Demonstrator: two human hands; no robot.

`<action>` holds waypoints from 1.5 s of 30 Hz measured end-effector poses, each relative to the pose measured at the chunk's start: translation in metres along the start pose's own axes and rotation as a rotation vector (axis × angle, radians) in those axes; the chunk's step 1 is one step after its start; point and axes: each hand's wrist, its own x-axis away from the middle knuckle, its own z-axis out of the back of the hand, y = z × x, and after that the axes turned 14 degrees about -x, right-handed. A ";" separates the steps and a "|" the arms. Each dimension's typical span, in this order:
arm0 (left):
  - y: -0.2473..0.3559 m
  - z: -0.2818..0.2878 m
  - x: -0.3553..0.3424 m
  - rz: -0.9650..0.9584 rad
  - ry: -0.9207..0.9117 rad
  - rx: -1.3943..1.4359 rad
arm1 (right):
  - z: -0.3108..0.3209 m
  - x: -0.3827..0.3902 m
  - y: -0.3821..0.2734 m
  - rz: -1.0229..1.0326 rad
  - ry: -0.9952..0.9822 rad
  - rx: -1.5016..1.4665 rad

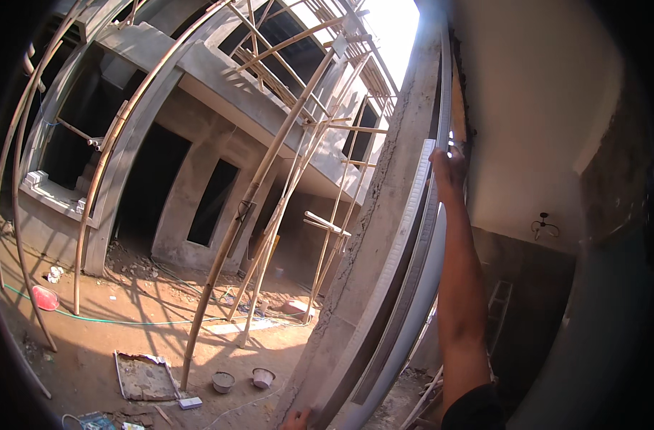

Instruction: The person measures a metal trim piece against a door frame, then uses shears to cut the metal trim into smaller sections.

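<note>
A long white strip [406, 222] with a notched face stands against the edge of a rough concrete pillar [373, 247], running down toward the lower edge. My right hand [449, 172] is raised at its upper end, closed, with the thumb on the strip; the other fingers are partly hidden behind the edge. Beside the strip runs a grey grooved frame [413, 276], bent by the lens. Low at the picture's bottom, part of my left hand [296, 420] shows near the pillar's foot; its fingers are mostly cut off.
Bamboo scaffold poles [234, 222] stand before an unfinished grey building [198, 168] on the left. On the dirt ground lie two buckets [263, 378], a mortar-caked board [145, 378], a red basin [45, 298] and a green hose [133, 322]. A ladder [498, 308] stands inside at right.
</note>
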 end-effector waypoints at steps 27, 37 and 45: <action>0.031 0.064 -0.015 0.016 0.108 -0.013 | 0.049 0.026 0.007 -0.115 -0.260 -0.368; 0.045 0.070 -0.008 0.087 0.074 -0.042 | 0.177 0.142 0.044 -0.024 -0.105 -0.328; 0.099 0.082 0.031 0.210 0.190 0.030 | 0.295 0.241 0.114 -0.230 -0.155 -0.270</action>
